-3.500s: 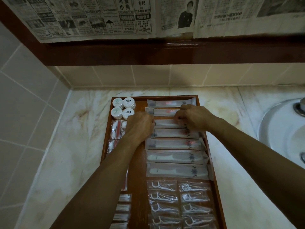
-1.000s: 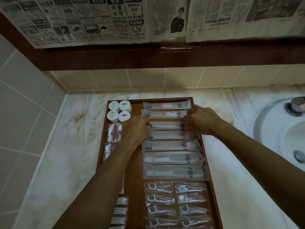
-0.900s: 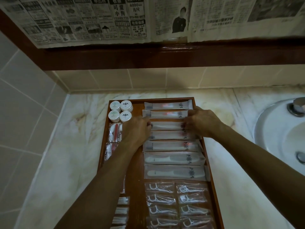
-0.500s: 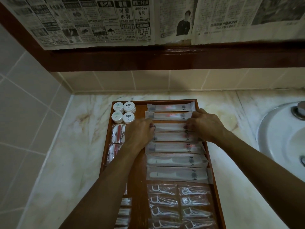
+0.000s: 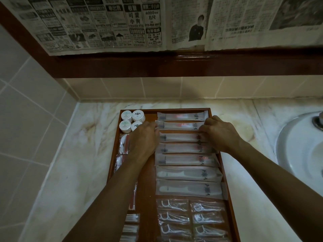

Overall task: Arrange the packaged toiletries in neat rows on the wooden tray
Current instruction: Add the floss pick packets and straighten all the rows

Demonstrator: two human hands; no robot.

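Observation:
A wooden tray lies on the marble counter. A column of long wrapped toothbrush packets runs down its right half, with two wider comb packets below and rows of floss-pick packets at the near end. My left hand pinches the left end of the second toothbrush packet. My right hand pinches its right end. White round tins are stacked in the far left corner. Small sachets line the left edge, partly hidden by my left arm.
A white sink basin with a metal fitting lies to the right of the tray. Tiled walls close off the left and the back. Newspaper sheets hang above a dark wooden ledge.
Both hands have shifted from the third and fourth packets up to the ends of the second packet. The view has tilted slightly.

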